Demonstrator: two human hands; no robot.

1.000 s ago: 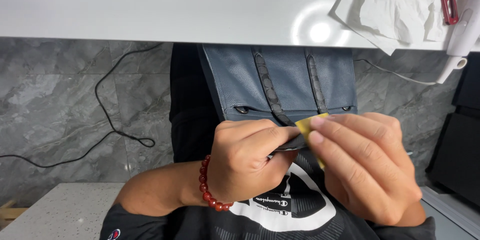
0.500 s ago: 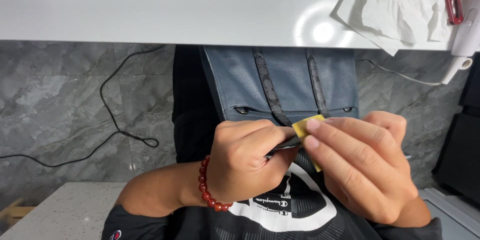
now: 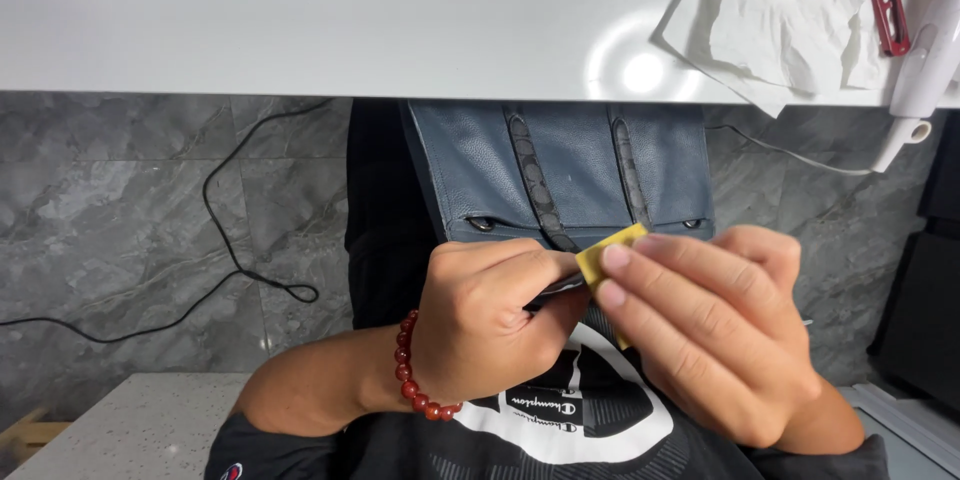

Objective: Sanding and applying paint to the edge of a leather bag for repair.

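Right hand (image 3: pixel 715 330) pinches the yellow pad (image 3: pixel 606 250) at its fingertips; left hand (image 3: pixel 490 320) is clamped on the dark strap (image 3: pixel 556 287), just beside.

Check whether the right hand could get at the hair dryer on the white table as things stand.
Probably yes: the right hand pinches a yellow pad against a blue leather bag, while the hair dryer lies uncovered at the table edge.
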